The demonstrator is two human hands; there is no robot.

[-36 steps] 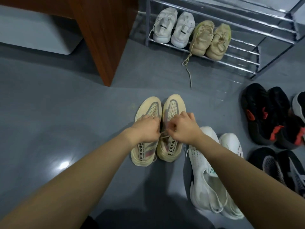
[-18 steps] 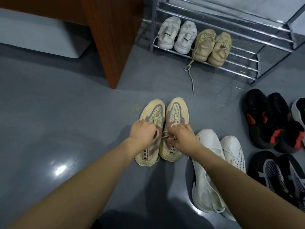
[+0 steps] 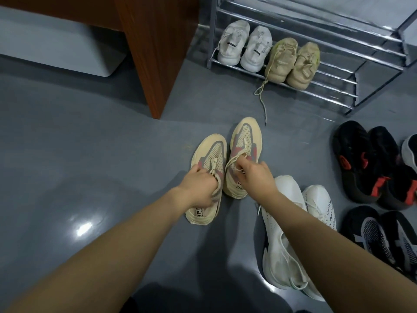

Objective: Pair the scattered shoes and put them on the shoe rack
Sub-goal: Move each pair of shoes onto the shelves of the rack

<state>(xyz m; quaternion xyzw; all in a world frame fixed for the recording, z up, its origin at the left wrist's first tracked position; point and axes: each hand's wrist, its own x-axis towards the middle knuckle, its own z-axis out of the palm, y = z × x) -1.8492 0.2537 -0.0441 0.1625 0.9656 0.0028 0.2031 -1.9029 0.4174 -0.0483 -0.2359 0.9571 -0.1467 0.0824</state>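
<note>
- Since half a second back, both cream sneakers got pulled apart and the right cream sneaker (image 3: 244, 154) sits further toward 12 o'clock now.
- left hand (image 3: 199, 188) has its fingers curled round the collar of the left cream sneaker (image 3: 208, 177) on the floor (image 3: 90, 154).
- right hand (image 3: 257, 176) pinches the other one's laces.
- shoe rack (image 3: 327, 53) at 1 o'clock holds two pairs.
</note>
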